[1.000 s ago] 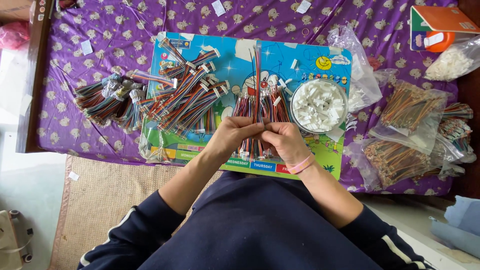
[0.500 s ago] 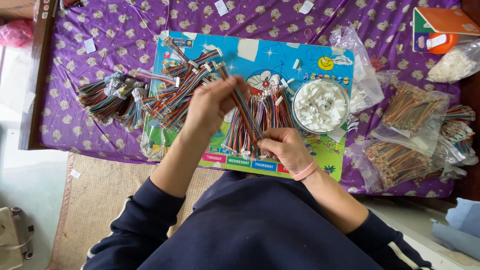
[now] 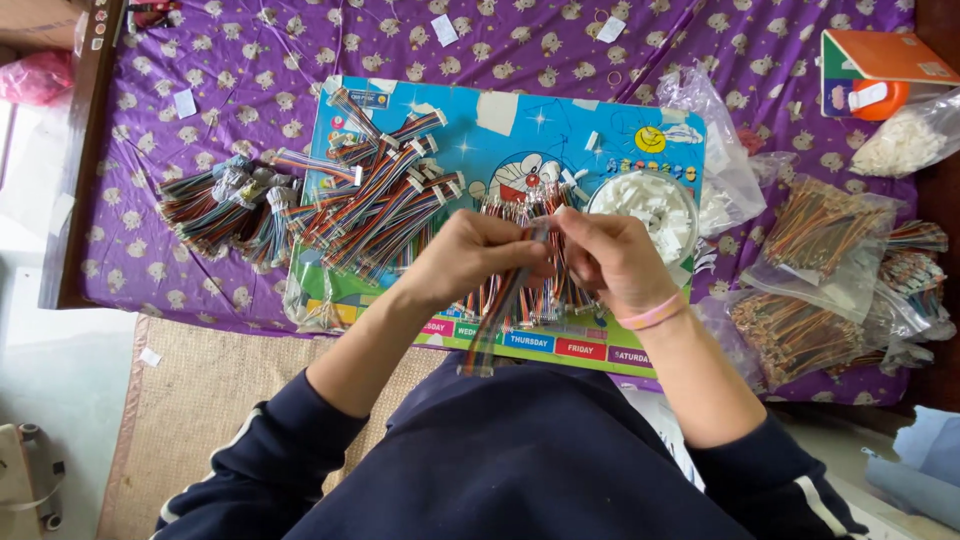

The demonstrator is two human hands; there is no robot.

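Left hand and right hand both pinched shut on top end of multicoloured flat ribbon wire strip, strip dangling toward 6 o'clock over blue cartoon-printed board, round bowl of white plastic connectors at 1 o'clock.

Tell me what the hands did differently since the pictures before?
The left hand came back down from the wire pile on the left and met the right hand; both now pinch one striped ribbon cable that hangs toward the lap. The bowl of white connectors and the cable bundles stayed put.
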